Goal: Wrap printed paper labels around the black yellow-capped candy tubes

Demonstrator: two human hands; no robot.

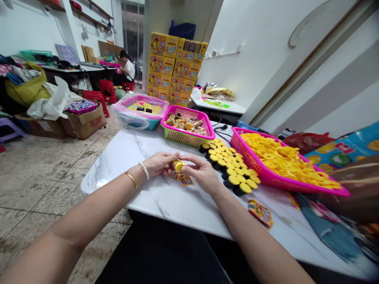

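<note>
The left hand (161, 163) grasps a small yellow-capped tube (178, 166) from its left side, and the right hand (204, 173) pinches it from the right with thumb and forefinger, so the tube is held between the two hands above the near part of the marble-patterned table (118, 154). The two-sided grip probably keeps the little tube steady, its yellow end turned toward the wearer.

Just under the fingers lie printed wrappers (186, 180), seemingly kept there for a short reach. To the right, black tubs with yellow lids (233, 180) stand upright in close rows, which likely saves room and keeps them within the right arm's range. Nearer, right of the right forearm, lies a pile of printed sleeves (260, 213).

Beyond the hands, a pink-and-green basket (183, 137) holds wrapped tubes (188, 126); its raised walls presumably stop them rolling. Far right, a pink basket (345, 192) is heaped with yellow plastic pieces (275, 156). Left of the pink-and-green basket, a plastic-lined tub (152, 124) contains colourful beads (152, 108), the lining perhaps guarding against spills.
</note>
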